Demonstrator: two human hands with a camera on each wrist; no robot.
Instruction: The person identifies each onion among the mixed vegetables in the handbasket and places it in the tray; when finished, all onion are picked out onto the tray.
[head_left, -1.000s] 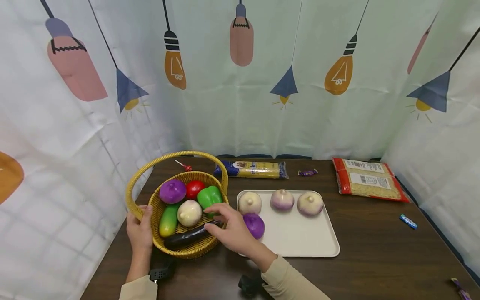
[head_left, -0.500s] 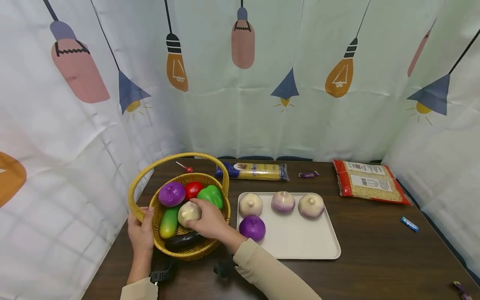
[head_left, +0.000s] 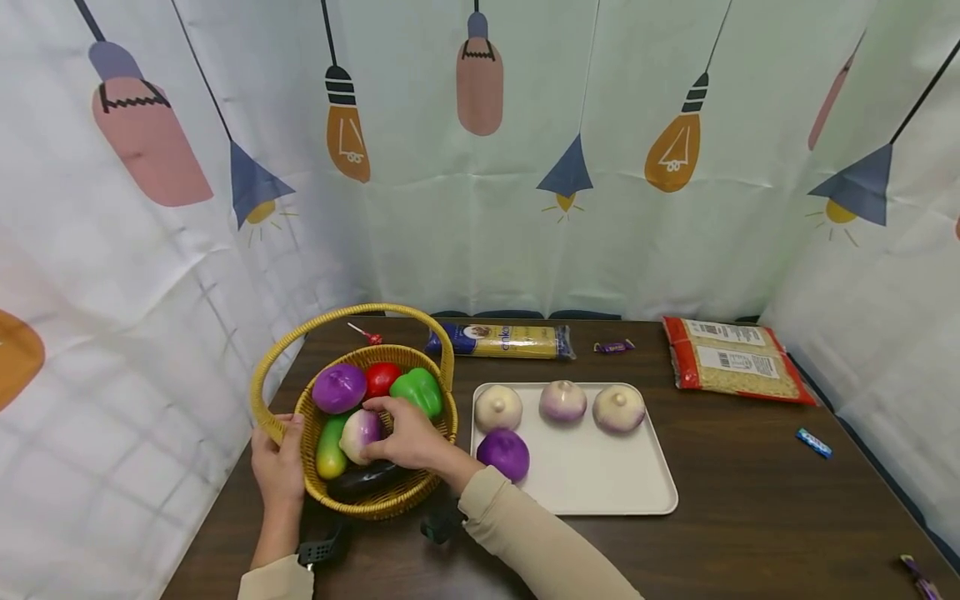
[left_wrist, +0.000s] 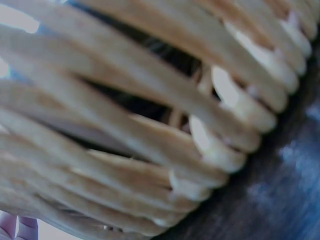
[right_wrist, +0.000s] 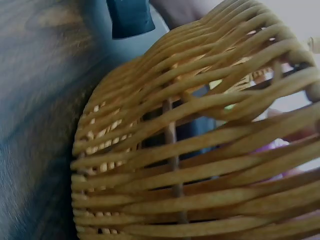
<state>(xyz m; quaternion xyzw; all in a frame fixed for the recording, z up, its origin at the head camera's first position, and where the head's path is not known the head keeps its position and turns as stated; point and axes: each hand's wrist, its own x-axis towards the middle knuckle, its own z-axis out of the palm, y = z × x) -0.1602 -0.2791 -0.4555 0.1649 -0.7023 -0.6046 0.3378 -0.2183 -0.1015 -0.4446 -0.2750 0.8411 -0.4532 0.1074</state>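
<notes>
My right hand [head_left: 408, 435] reaches into a yellow wicker basket [head_left: 442, 454] and holds a white-and-purple turnip [head_left: 358, 435] between thumb and fingers. The turnip is tilted, its purple side towards the hand. My left hand [head_left: 279, 467] grips the basket's left side, by the base of the handle. Around the turnip lie a purple round vegetable [head_left: 339, 388], a red tomato [head_left: 382, 379], a green bell pepper [head_left: 418, 392], a green-yellow cucumber-like vegetable [head_left: 330, 454] and a dark eggplant [head_left: 367, 479]. Woven basket wall [left_wrist: 125, 100] fills most of the left wrist view.
Right of the basket, a white tray [head_left: 600, 492] bears three pale turnips [head_left: 564, 402] and a purple round vegetable [head_left: 503, 455]. Behind are a pasta packet [head_left: 510, 342], a lollipop [head_left: 367, 335] and a candy [head_left: 613, 346]. A red-edged grain bag [head_left: 738, 362] lies far right.
My right hand has moved left from above the eggplant and taken hold of the turnip, which has turned so that its purple side shows. My left hand stays at the basket.
</notes>
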